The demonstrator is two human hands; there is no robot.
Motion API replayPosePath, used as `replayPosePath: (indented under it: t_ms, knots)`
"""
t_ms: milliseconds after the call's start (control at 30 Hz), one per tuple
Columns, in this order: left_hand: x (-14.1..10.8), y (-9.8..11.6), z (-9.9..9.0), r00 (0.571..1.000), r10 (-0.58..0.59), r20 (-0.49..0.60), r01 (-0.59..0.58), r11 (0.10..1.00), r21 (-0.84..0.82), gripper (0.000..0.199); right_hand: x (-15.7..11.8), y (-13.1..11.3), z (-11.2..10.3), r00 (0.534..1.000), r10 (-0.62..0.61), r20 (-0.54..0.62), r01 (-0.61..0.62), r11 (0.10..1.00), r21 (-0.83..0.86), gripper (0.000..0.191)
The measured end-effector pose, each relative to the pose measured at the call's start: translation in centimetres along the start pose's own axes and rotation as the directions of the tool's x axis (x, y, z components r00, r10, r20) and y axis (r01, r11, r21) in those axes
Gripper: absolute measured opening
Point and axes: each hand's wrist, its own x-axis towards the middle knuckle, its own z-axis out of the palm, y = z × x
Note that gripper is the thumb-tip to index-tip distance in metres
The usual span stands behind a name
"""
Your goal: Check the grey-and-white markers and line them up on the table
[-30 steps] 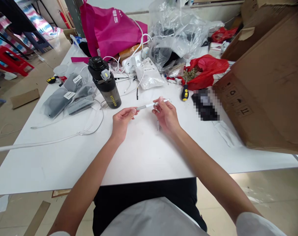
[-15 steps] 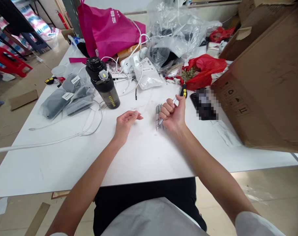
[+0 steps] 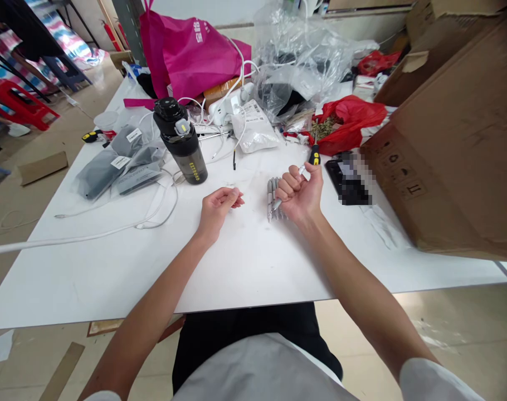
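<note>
Right grip clamped into a fist around a slim silver-grey pen, one end out past the knuckles toward the far right, the other out below the fist toward the near left, long axis slanting across the hand. Just left of that fist, a tight row of grey pens flat on the white counter, long axes running toward the body, right hand much the nearer. Left grip apart and empty, fingers loosely curled, well left of the row. Just beyond the fist, a yellow-and-black screwdriver in front of a red plastic bag. Farther left of both grips, a black water bottle; to the right, a large cardboard box and a dark object too blurred to name.
</note>
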Motion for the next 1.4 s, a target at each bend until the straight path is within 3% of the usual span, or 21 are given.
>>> replayPosePath:
  t_ms: [167, 300, 433, 567, 633, 767, 900, 1000, 1267, 1400]
  knots:
    - [0.0, 0.1, 0.0, 1.000, 0.020, 0.014, -0.020, 1.000, 0.018, 0.037, -0.1, -1.8, 0.8, 0.981, -0.189, 0.033, 0.192, 0.967, -0.168, 0.055]
    - [-0.1, 0.2, 0.0, 1.000, 0.014, 0.023, -0.015, 1.000, 0.025, 0.035, -0.2, -3.7, -1.2, 0.911, -0.409, 0.051, 0.391, 0.818, -0.422, 0.051]
    - [-0.3, 0.3, 0.3, 0.999, 0.017, 0.047, -0.019, 0.999, 0.042, 0.037, -1.8, -4.1, -4.9, 0.768, -0.632, 0.107, 0.491, 0.473, -0.731, 0.042]
    - [-0.8, 0.1, 0.8, 0.991, 0.078, 0.112, -0.099, 0.976, 0.192, 0.033, -4.8, -3.3, -7.6, 0.719, -0.632, 0.289, 0.369, -0.006, -0.930, 0.031]
    - [-1.0, -0.3, 0.9, 0.978, 0.127, 0.166, -0.172, 0.940, 0.294, 0.029, -5.9, -2.6, -8.4, 0.715, -0.595, 0.367, 0.358, -0.139, -0.923, 0.028]
    - [-1.2, -1.9, 0.8, 0.923, 0.226, 0.312, -0.355, 0.814, 0.460, 0.024, -6.9, -1.3, -9.4, 0.771, -0.445, 0.455, 0.422, -0.178, -0.889, 0.032]
    - [-1.5, -3.4, 0.8, 0.790, 0.250, 0.559, -0.584, 0.585, 0.563, 0.037, -7.5, -0.3, -9.7, 0.806, -0.337, 0.486, 0.428, -0.236, -0.873, 0.039]
    - [-1.9, -4.0, 1.2, 0.730, 0.215, 0.648, -0.653, 0.496, 0.571, 0.044, -8.0, -0.1, -9.7, 0.821, -0.294, 0.490, 0.427, -0.252, -0.868, 0.041]
    - [-2.4, -4.1, 1.7, 0.706, 0.188, 0.682, -0.688, 0.409, 0.599, 0.047, -8.9, -0.3, -9.1, 0.842, -0.215, 0.495, 0.442, -0.253, -0.861, 0.044]
    - [-2.1, -3.8, 1.4, 0.716, 0.254, 0.650, -0.689, 0.404, 0.601, 0.046, -10.6, -2.1, -10.2, 0.860, -0.258, 0.440, 0.341, -0.350, -0.872, 0.045]
